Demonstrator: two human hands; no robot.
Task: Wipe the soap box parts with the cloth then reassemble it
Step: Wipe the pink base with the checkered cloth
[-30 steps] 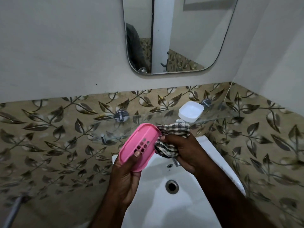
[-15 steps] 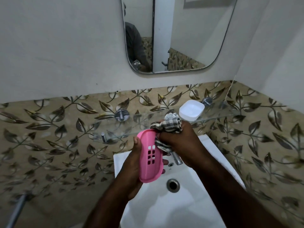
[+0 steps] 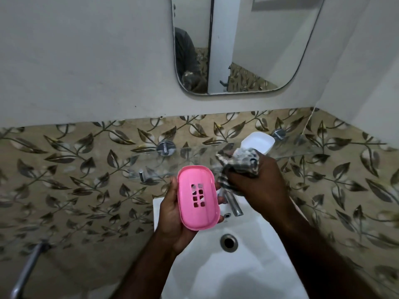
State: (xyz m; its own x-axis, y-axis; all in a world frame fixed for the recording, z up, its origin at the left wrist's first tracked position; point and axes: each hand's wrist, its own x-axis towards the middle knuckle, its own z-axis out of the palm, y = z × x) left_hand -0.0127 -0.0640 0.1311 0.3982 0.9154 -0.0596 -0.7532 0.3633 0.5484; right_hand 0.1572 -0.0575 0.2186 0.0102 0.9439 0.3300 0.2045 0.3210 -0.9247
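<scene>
My left hand (image 3: 172, 214) holds the pink soap box part (image 3: 197, 198), an oval tray with several drain slots, its hollow side turned up toward me above the sink. My right hand (image 3: 257, 184) is closed around a checked cloth (image 3: 239, 162), which is bunched and blurred just right of the pink part, a little apart from its top edge. The white soap box part (image 3: 258, 144) rests on the glass shelf (image 3: 194, 154) behind my right hand, partly hidden by the cloth.
A white sink (image 3: 233, 268) with a drain hole (image 3: 228, 242) lies below my hands, and a chrome tap (image 3: 234, 203) stands under the cloth. A mirror (image 3: 244, 44) hangs above. Leaf-patterned tiles cover the wall. A metal pipe (image 3: 28, 268) runs at lower left.
The pink part has turned from edge-on to face me flat. My right hand with the cloth has lifted off it and moved up and to the right, toward the shelf.
</scene>
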